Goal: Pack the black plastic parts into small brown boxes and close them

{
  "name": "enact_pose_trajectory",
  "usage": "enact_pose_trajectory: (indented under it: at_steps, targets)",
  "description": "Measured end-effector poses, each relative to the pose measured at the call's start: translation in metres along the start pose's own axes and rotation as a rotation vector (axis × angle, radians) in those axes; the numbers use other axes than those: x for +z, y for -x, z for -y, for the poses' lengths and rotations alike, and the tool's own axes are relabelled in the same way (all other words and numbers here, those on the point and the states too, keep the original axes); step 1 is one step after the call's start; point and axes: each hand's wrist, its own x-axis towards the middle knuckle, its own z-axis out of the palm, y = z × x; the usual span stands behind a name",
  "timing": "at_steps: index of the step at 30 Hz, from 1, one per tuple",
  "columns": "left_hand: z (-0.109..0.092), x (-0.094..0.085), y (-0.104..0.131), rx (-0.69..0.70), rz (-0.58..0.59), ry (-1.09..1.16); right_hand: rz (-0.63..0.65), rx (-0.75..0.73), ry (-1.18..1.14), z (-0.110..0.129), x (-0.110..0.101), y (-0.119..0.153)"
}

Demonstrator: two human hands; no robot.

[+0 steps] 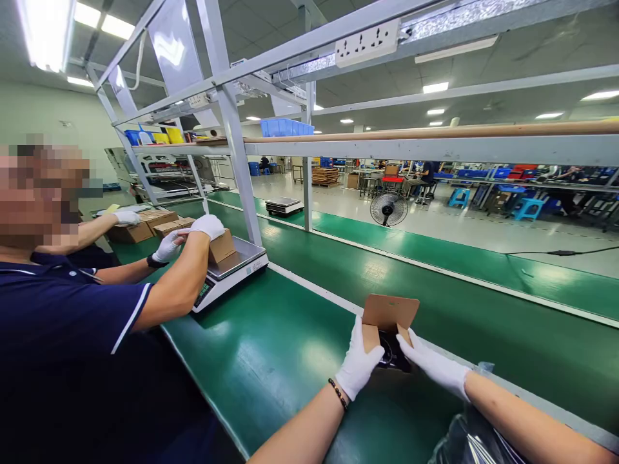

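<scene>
Between my white-gloved hands is a small brown cardboard box [391,310] with its lid flap raised. Its inside shows something black and shiny [391,351] with a round outline; I cannot make out its kind. My left hand [358,362] grips the near left side of the box, thumb against the side flap. On the opposite side, my right hand [432,362] has its fingers closed on the right flap. A dark plastic bag [476,441] lies below my right forearm.
At the left, a co-worker [72,309] in white gloves handles a carton [222,246] on a weighing scale [236,264]. More cartons [130,232] lie beyond. A metal frame post [236,148] rises behind the scale. The green bench [271,361] borders a green belt [338,258].
</scene>
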Motion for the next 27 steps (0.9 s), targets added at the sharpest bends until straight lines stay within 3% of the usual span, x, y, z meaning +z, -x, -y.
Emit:
enact_pose_trajectory:
  at_steps: [3, 6, 8, 10, 15, 19, 27]
  targets:
    - [0.002, -0.002, -0.002, 0.114, -0.030, -0.140, -0.017, 0.000, -0.118, 0.002, 0.012, -0.014]
    - [0.006, -0.010, -0.008, 0.339, -0.104, -0.312, -0.026, -0.047, -0.077, 0.001, 0.000, -0.012]
    - [0.004, -0.015, -0.010, 0.489, -0.053, -0.408, 0.052, -0.177, 0.053, 0.000, -0.015, -0.004]
    - [-0.001, -0.019, -0.011, 0.559, 0.077, -0.513, 0.149, -0.310, 0.223, 0.000, -0.028, 0.006]
    - [-0.024, -0.026, -0.008, 0.597, 0.311, -0.707, 0.240, -0.337, 0.420, 0.003, -0.032, 0.016]
    - [-0.037, -0.031, -0.008, 0.631, 0.365, -0.764, 0.306, -0.342, 0.497, 0.007, -0.027, 0.009]
    - [-0.045, -0.034, -0.012, 0.649, 0.374, -0.737, 0.295, -0.432, 0.471, 0.009, -0.034, 0.005]
